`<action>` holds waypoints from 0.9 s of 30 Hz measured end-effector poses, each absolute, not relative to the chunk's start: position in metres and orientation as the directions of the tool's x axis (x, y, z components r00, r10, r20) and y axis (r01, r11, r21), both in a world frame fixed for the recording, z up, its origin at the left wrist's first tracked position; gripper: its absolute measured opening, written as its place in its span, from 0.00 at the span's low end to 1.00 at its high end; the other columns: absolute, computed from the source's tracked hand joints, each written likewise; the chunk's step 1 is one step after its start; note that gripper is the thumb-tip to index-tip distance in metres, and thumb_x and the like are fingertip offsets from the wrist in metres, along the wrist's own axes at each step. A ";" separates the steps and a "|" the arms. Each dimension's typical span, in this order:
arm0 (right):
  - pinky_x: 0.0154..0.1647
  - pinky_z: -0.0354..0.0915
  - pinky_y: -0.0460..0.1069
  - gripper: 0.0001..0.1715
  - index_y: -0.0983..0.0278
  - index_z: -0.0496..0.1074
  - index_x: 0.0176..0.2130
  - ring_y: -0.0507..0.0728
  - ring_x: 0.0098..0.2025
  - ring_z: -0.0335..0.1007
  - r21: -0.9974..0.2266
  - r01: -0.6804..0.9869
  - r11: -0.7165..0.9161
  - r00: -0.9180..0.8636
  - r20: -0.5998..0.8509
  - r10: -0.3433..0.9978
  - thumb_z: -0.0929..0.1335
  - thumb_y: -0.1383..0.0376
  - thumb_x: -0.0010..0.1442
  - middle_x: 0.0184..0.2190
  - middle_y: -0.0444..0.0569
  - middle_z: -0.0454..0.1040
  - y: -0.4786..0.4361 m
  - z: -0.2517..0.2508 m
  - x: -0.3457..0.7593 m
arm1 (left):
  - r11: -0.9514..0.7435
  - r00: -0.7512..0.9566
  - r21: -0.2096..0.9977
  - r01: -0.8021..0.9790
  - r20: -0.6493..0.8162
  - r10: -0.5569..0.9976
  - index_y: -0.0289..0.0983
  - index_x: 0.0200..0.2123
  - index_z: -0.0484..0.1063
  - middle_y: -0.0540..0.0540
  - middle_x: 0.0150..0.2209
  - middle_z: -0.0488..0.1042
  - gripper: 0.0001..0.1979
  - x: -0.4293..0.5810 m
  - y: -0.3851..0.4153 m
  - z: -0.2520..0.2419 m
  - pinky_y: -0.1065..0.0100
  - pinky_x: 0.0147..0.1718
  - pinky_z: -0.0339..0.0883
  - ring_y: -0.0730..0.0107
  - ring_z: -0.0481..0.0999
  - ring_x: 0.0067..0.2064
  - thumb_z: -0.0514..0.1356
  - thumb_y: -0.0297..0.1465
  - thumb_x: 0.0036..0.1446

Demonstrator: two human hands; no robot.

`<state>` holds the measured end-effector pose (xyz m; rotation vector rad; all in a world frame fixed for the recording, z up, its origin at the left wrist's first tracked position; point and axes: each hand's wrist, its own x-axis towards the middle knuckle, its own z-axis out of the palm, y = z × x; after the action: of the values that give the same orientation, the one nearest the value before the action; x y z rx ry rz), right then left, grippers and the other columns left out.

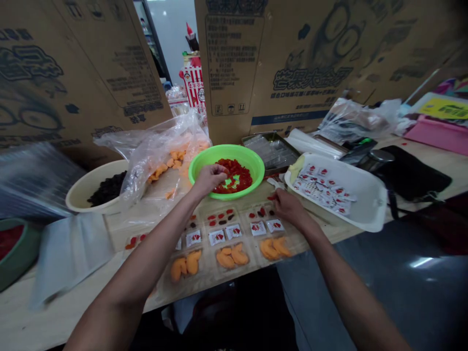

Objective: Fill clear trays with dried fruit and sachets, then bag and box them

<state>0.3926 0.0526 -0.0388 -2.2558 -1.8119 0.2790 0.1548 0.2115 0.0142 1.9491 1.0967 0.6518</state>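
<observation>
My left hand (210,179) reaches over the rim of a bright green bowl (199,183), its fingers pinched together above small red pieces (241,178) that look like dried fruit. What those fingers hold, if anything, I cannot make out. Above the top right of the clear compartment trays (252,248), my right hand (290,208) is closed with a small red piece (271,198) at its fingertips. Each tray in the row carries red and dark pieces at the back, white printed sachets (233,231) in the middle and orange slices (270,248) in front.
A white basket (373,209) of sachets stands right. At left are a cream bowl (78,192) of black pieces, a clear bag (146,151) with orange slices, and stacked plastic trays (73,253). Large cardboard boxes (234,63) rise behind; a metal tin (272,151) sits before them.
</observation>
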 end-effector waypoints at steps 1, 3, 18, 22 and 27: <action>0.36 0.57 0.48 0.11 0.68 0.69 0.43 0.57 0.38 0.71 -0.277 0.933 -0.228 0.231 -0.023 0.973 0.62 0.72 0.62 0.39 0.54 0.76 0.049 -0.039 0.399 | -0.278 0.534 0.879 0.387 0.032 0.845 0.31 0.42 0.77 0.50 0.27 0.75 0.15 0.156 0.196 0.015 0.75 0.26 0.64 0.77 0.69 0.24 0.59 0.31 0.53; 0.36 0.56 0.48 0.10 0.68 0.69 0.43 0.57 0.38 0.70 -0.239 0.945 -0.222 0.216 -0.051 0.975 0.62 0.72 0.61 0.39 0.55 0.76 0.042 -0.042 0.405 | -0.290 0.655 0.883 0.369 -0.026 0.755 0.31 0.38 0.78 0.51 0.24 0.74 0.12 0.161 0.164 0.015 0.74 0.26 0.64 0.76 0.69 0.23 0.59 0.31 0.52; 0.40 0.56 0.49 0.10 0.67 0.68 0.43 0.59 0.42 0.69 -0.103 0.994 -0.048 0.050 0.023 0.998 0.62 0.73 0.61 0.42 0.56 0.73 0.048 -0.039 0.382 | -0.690 0.709 0.168 0.704 -0.118 0.695 0.30 0.40 0.79 0.31 0.40 0.78 0.16 0.204 0.109 -0.034 0.61 0.40 0.72 0.55 0.80 0.42 0.51 0.20 0.59; 0.40 0.57 0.49 0.11 0.67 0.68 0.44 0.59 0.43 0.70 -0.123 0.988 -0.091 0.094 0.016 0.995 0.63 0.73 0.61 0.42 0.56 0.73 0.049 -0.044 0.390 | -0.696 0.719 0.184 0.694 -0.133 0.682 0.29 0.38 0.80 0.31 0.38 0.79 0.15 0.209 0.114 -0.038 0.61 0.40 0.72 0.55 0.80 0.41 0.51 0.21 0.61; 0.39 0.57 0.49 0.13 0.67 0.67 0.44 0.59 0.43 0.70 -0.104 0.990 -0.094 0.092 -0.024 0.995 0.63 0.75 0.58 0.43 0.57 0.73 0.043 -0.050 0.402 | -0.681 0.709 0.213 0.701 -0.109 0.696 0.31 0.42 0.79 0.33 0.37 0.79 0.16 0.202 0.115 -0.028 0.61 0.40 0.71 0.57 0.80 0.41 0.52 0.21 0.60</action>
<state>0.4020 0.0426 -0.0499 -2.2755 -2.0722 0.1347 0.2023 0.1146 -0.0284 2.6783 1.1134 -0.0276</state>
